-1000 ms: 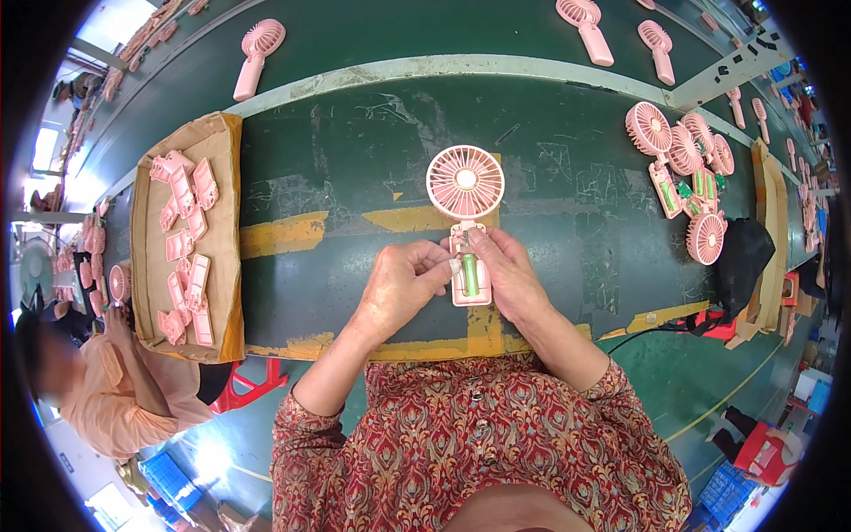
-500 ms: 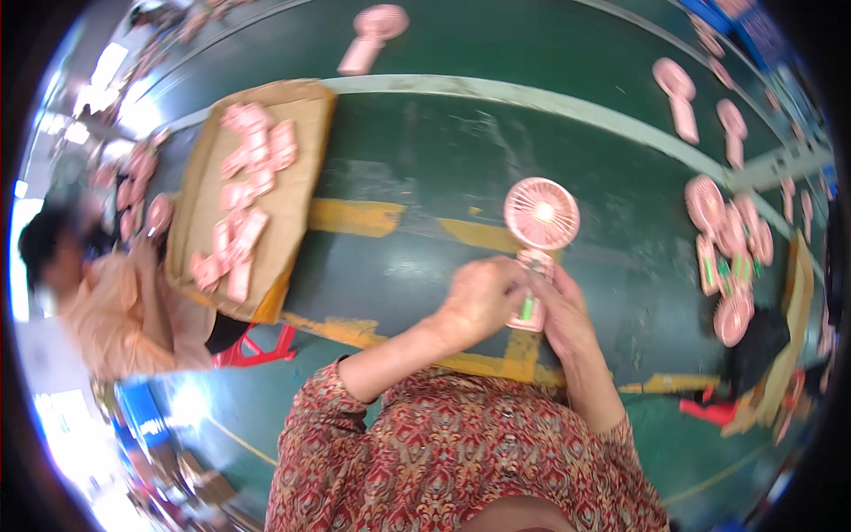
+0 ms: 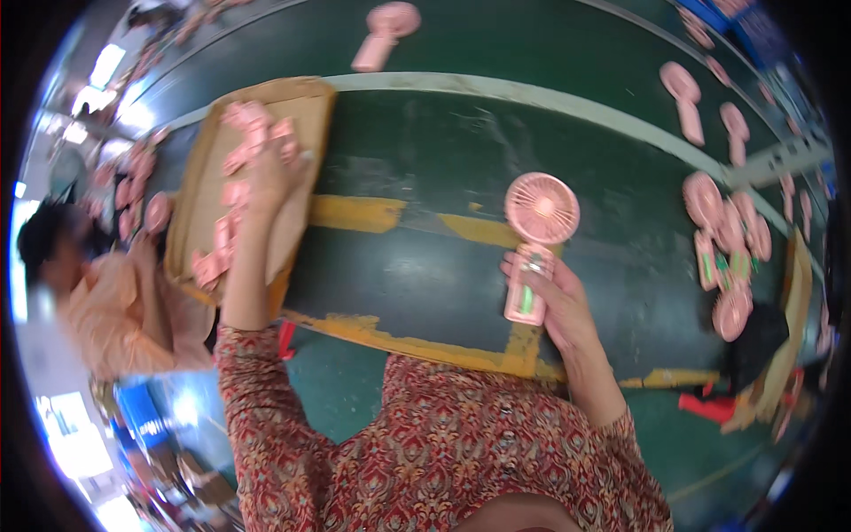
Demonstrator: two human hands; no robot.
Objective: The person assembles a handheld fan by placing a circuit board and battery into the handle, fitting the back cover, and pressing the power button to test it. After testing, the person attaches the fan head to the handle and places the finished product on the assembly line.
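Observation:
In my right hand [image 3: 567,306] is a pink handheld fan [image 3: 542,209], gripped by its handle. The round grille points away from me, and a green part shows in the handle's open face. My left hand [image 3: 273,182] is down in a shallow cardboard box [image 3: 306,191] on the left, among pink plastic pieces [image 3: 253,133]. Its fingertips are at one of these pieces, but blur and overlap hide whether they grip it.
A cluster of pink fans [image 3: 731,226] lies on the right of the green worktable [image 3: 425,151]. More fans [image 3: 379,40] lie beyond the pale rail [image 3: 461,84]. A co-worker [image 3: 115,301] sits at the left, near a red stool [image 3: 286,340].
My left hand has left the fan's handle and moved left into the cardboard box. The right hand still holds the fan in nearly the same place.

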